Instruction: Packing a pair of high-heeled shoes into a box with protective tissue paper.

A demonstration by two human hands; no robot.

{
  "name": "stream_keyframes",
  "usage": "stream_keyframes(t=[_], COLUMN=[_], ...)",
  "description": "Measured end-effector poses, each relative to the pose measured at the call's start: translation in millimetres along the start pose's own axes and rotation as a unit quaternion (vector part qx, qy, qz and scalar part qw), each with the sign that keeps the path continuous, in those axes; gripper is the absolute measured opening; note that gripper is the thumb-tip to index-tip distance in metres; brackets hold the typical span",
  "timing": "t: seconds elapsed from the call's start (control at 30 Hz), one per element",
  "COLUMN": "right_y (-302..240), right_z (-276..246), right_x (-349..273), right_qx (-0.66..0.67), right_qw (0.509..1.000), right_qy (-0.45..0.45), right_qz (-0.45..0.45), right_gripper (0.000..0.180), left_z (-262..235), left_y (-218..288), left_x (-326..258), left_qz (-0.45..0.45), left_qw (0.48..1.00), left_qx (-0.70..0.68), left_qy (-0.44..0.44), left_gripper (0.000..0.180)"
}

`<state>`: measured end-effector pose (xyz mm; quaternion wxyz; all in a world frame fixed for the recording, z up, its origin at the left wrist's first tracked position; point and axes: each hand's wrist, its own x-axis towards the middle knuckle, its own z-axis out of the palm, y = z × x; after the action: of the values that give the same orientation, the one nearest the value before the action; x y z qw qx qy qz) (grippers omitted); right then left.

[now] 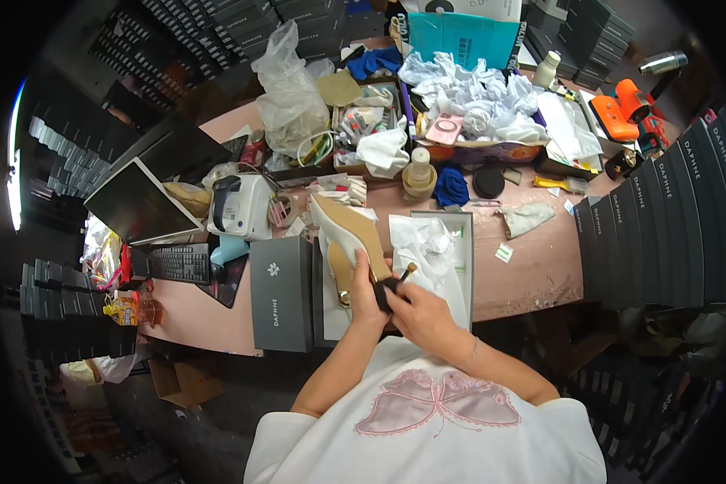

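Note:
My left hand (366,302) is wrapped round a high-heeled shoe (353,234), held sole up with its toe pointing away and to the left. The sole is tan, the side white, and a slim gold heel juts toward my right hand (421,313). My right fingers are closed at the heel end, on a small black piece (387,295) whose kind I cannot make out. Beneath the hands lies an open grey shoebox (468,266) with white tissue paper (427,254) in it. A second shoe (338,270), tan with a gold part, lies at the box's left side.
A dark grey box lid (282,294) is left of the open box. Farther left stand a label printer (240,207), keyboard (180,263) and monitor (145,202). Behind are a pump bottle (419,175) and a bin of crumpled paper (476,153). Stacked shoeboxes (661,218) border the right.

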<state>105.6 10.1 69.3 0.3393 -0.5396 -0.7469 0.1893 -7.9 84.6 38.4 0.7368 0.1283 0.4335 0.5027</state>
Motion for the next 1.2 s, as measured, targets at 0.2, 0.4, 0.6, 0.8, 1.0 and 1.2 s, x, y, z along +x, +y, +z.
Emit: stream_keyframes(t=[0.2, 0.4, 0.6, 0.8, 1.0, 1.2], right_y=[-0.7, -0.1, -1.8, 40.8, 44.7, 138.1], right_z=[-22.5, -8.9, -35.2, -31.2, -44.4, -66.4], right_x=[-20.5, -16.8, -7.9, -55.5, -12.2, -76.5], right_qx=[0.023, -0.017, 0.013, 0.006, 0.043, -0.033], right_qw=[0.999, 1.0, 0.988, 0.999, 0.996, 0.987], right_qy=[0.04, 0.001, 0.119, 0.041, 0.044, 0.003], right_qz=[-0.009, -0.018, -0.102, 0.006, -0.071, 0.159], right_gripper=[0.046, 0.041, 0.049, 0.049, 0.04, 0.036], left_z=[5.1, 1.4, 2.8, -4.6, -14.7, -13.0], left_y=[19.8, 12.3, 6.3, 3.3, -30.7, -41.9], left_x=[3.8, 1.0, 9.2, 9.8, 12.3, 23.9], left_qz=[0.055, -0.017, -0.041, -0.129, -0.204, -0.213], left_qw=[0.998, 0.998, 0.988, 0.956, 0.949, 0.957], left_qx=[-0.009, -0.047, -0.029, -0.023, 0.021, -0.04], left_qy=[-0.006, -0.032, -0.144, -0.263, -0.24, -0.19], left_gripper=[0.046, 0.049, 0.059, 0.077, 0.079, 0.074])
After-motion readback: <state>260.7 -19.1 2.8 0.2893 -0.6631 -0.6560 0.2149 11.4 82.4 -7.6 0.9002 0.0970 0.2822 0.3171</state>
